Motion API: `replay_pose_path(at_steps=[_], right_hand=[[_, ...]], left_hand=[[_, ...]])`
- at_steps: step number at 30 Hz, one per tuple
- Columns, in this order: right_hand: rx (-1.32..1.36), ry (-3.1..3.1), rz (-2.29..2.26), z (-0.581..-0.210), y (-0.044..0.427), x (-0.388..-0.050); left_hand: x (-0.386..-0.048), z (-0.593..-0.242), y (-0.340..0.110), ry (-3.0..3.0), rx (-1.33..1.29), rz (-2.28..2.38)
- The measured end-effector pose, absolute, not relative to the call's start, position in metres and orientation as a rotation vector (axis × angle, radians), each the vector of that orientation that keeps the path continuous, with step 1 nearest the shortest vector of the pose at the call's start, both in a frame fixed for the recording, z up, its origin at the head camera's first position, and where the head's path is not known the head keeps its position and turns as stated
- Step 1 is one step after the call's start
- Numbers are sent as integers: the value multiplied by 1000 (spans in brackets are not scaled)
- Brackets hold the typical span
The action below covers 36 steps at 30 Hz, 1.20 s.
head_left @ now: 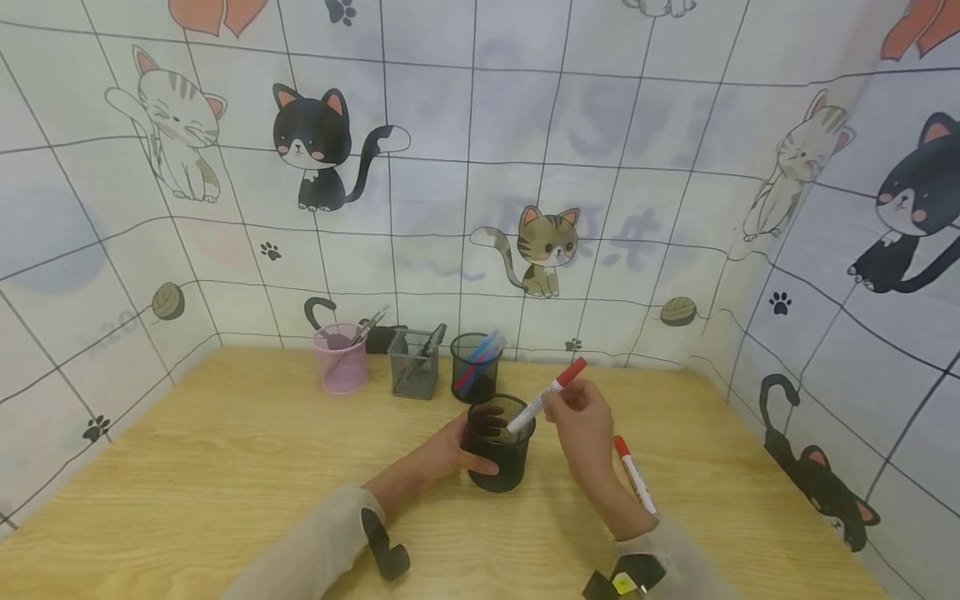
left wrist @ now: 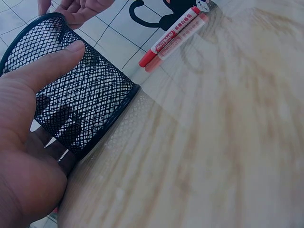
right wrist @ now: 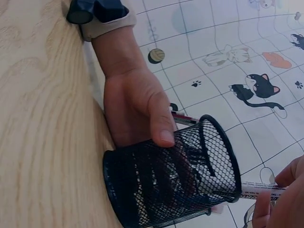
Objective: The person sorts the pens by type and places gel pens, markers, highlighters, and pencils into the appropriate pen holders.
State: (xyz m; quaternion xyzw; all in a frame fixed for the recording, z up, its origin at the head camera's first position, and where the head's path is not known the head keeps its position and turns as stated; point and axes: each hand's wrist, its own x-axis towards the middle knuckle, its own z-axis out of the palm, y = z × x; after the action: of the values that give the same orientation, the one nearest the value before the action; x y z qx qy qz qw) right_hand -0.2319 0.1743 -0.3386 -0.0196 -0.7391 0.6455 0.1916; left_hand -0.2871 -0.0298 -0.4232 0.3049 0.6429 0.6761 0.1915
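My left hand point(head_left: 448, 448) grips a black mesh pen cup point(head_left: 504, 468) around its side, the thumb lying across the front. The cup stands upright on the table. Between thumb and fingers, my right hand point(head_left: 588, 421) pinches a white whiteboard marker point(head_left: 534, 409), slanted with its red cap up. The marker's white lower end is at the cup's mouth; in the right wrist view the marker point(right wrist: 256, 188) shows just beyond the rim. A second red-capped whiteboard marker point(head_left: 636, 479) lies on the table beside my right forearm, and its label is readable in the left wrist view.
Behind the cup stand a pink pen cup point(head_left: 343, 371), a grey square mesh holder point(head_left: 415, 379) and another black mesh cup point(head_left: 465, 387), all with pens in them. A cat-patterned covering point(head_left: 427, 192) rises behind and beside the wooden table point(head_left: 247, 442).
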Motion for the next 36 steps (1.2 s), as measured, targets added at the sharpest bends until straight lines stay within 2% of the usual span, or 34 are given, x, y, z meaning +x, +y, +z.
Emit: replay_pose_path(at_steps=[14,36], right_hand=[[-62,-2249,1584,-363,165,-235],[-8,-2239,1604,-357,167,-234]], left_hand=[[-285,-424,-29,1803,852,1909],[-286,-421,-29,1840,845,1885]])
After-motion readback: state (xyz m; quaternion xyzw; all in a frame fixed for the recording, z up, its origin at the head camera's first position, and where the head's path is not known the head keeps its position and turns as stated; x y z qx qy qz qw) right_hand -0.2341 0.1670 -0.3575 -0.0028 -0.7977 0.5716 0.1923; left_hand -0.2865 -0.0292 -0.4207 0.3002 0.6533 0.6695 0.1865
